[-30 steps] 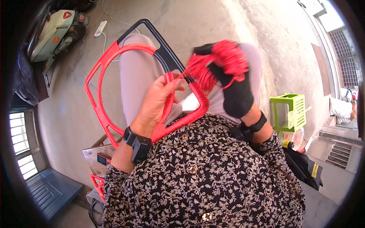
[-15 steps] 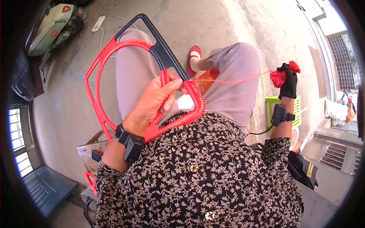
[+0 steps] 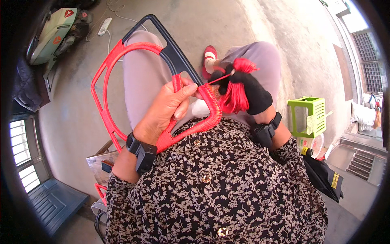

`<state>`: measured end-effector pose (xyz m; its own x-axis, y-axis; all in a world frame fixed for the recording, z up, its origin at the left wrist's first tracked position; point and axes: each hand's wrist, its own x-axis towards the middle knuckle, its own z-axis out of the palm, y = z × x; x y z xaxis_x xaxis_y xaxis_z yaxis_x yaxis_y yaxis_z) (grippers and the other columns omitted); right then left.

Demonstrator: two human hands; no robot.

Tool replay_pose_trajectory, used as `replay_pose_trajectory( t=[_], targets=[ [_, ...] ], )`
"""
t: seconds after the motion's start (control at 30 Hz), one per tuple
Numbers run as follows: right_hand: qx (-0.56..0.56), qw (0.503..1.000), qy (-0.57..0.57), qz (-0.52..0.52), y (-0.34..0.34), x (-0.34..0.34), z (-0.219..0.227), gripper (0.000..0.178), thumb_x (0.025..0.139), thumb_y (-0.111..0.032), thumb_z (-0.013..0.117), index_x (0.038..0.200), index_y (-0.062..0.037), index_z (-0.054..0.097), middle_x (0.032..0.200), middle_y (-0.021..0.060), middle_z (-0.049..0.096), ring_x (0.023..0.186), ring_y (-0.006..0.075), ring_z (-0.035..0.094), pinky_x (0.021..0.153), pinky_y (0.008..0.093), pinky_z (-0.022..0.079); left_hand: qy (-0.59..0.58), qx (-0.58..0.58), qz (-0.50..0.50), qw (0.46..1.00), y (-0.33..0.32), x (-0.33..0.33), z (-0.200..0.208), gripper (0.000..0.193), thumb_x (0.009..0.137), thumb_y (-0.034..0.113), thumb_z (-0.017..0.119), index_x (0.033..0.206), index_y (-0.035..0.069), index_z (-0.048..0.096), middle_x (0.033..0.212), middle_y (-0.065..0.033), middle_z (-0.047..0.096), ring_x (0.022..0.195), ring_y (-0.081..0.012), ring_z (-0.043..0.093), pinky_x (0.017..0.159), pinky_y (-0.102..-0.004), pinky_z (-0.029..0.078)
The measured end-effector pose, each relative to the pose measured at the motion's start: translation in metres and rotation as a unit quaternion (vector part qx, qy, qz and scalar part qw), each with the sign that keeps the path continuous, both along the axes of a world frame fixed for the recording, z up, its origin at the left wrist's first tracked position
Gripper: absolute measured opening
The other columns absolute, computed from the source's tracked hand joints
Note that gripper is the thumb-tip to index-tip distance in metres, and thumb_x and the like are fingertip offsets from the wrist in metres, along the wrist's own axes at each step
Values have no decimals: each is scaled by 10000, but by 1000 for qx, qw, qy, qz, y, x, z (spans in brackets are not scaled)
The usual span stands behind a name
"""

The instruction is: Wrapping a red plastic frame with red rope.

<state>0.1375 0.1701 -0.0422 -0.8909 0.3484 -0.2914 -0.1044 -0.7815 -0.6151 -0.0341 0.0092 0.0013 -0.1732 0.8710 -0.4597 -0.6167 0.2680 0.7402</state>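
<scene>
A flat black frame [image 3: 177, 47] with a rounded inner ring rests across my lap, much of it wrapped tightly in red cord [image 3: 109, 65]. My bare left hand [image 3: 165, 105] pinches a wrapped bar of it, thumb on top near the end of the wrapping. In a black glove, my right hand [image 3: 252, 92] is closed around a bundle of red cord [image 3: 235, 97], its loose loops hanging below the fingers. A short taut strand runs from the bundle to the wrapped corner. The right hand is just right of that corner.
A green plastic stool [image 3: 307, 116] stands to the right, near a black bag [image 3: 323, 177]. Far left is a pale green scooter [image 3: 53, 34], with a white power strip [image 3: 105, 26] and cables on the floor. A blue panelled board [image 3: 57, 203] lies lower left.
My right hand has swung in from far right with the cord bundle, close to the wrapped corner. The strand between them is much shorter. My left hand keeps its hold.
</scene>
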Motion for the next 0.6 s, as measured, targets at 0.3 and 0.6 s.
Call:
replay_pose_trajectory(
  t=[0.3, 0.6],
  targets=[
    [-149, 981, 110, -50, 12, -29, -19, 79, 910, -164, 554, 900, -99, 512, 658, 5, 457, 565, 159, 469, 517, 291, 418, -33, -9, -6, 999, -1, 0, 2, 116, 952, 171, 549, 990, 77, 495, 776, -63, 644, 355, -18, 377, 322, -180, 256],
    [368, 908, -189, -63, 47, -11, -14, 290, 859, -278, 655, 1020, -39, 629, 844, 80, 644, 744, 154, 616, 654, 289, 503, -45, 16, 25, 999, -9, -7, -14, 250, 955, 285, 534, 999, 40, 559, 740, -40, 606, 496, -79, 512, 432, -200, 389]
  ],
)
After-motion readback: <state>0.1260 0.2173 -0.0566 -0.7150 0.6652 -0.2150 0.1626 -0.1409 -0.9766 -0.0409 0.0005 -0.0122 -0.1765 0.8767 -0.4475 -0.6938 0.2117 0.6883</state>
